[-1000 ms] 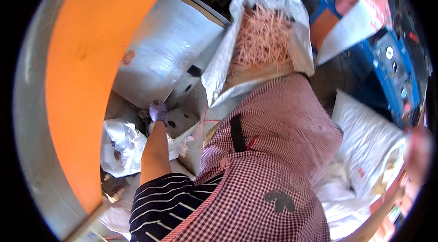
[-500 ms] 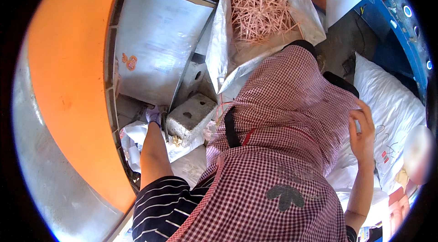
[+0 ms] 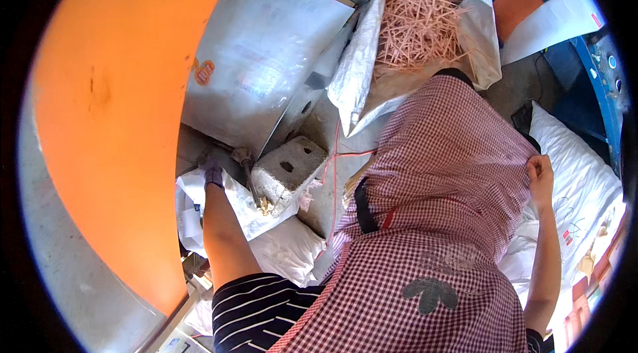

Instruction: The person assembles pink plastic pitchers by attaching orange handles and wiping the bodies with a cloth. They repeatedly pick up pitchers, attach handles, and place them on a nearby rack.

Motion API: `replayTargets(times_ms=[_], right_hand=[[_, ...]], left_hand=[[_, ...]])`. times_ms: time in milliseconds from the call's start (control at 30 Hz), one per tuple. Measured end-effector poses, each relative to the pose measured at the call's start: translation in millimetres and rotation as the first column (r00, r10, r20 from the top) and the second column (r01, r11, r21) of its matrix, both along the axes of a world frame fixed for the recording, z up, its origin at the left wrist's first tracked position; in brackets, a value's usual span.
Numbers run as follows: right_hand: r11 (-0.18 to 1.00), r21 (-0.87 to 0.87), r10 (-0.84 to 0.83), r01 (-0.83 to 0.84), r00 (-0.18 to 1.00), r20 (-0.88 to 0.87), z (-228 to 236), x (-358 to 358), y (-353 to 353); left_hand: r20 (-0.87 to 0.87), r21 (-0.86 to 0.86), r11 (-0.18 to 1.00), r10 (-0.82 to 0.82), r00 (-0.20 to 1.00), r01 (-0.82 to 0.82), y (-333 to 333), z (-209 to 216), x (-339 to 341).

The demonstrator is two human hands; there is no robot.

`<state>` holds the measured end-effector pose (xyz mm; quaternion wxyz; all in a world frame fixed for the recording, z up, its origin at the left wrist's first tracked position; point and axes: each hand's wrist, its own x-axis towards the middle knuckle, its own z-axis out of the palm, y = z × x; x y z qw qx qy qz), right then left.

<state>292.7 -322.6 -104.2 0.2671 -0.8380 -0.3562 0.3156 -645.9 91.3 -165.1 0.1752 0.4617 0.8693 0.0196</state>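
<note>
My right hand [image 3: 541,175] is closed, its fingers pinching the edge of the red-and-white checked apron [image 3: 458,153] spread over my lap. On the left, my arm in a black striped sleeve reaches down beside the orange panel [image 3: 126,87]. My left hand [image 3: 211,172] looks purplish, perhaps gloved, with a dark band at the wrist. It is low in shadow, over a white plastic bag [image 3: 232,210], and its fingers cannot be made out. Close to it stands a dark rod-like tool [image 3: 247,170] with a knobbed top, leaning by a grey concrete block [image 3: 292,165] with holes.
A white woven sack [image 3: 355,80] holding many thin pinkish sticks [image 3: 422,20] stands open ahead. Left of it leans a large silvery sheet-covered panel [image 3: 266,47]. A red cord [image 3: 334,187] crosses the floor. Full white sacks [image 3: 575,153] lie at right, near a blue frame [image 3: 595,80].
My right hand has gone from loosely bent fingers by the apron's edge to a pinch on it. The view has shifted, moving most of the scene rightward. My left hand stays low.
</note>
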Motion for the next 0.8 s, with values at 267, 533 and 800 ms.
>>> replayTargets(times_ms=[267,533,800], right_hand=[[0.993,-0.096,-0.067,0.069,0.997,0.027,21,-15,48],[0.997,-0.027,0.073,-0.077,0.99,-0.123,28,-34,63],[0.998,-0.069,-0.02,0.015,0.997,-0.072,-18,-12,67]], left_hand=[[-0.086,-0.44,0.711,-0.641,0.763,0.548,11,-44,46],[-0.02,-0.765,0.52,-0.609,0.793,0.38,-86,-47,100],[0.118,-0.233,0.972,0.017,0.993,0.011,-134,-8,133]])
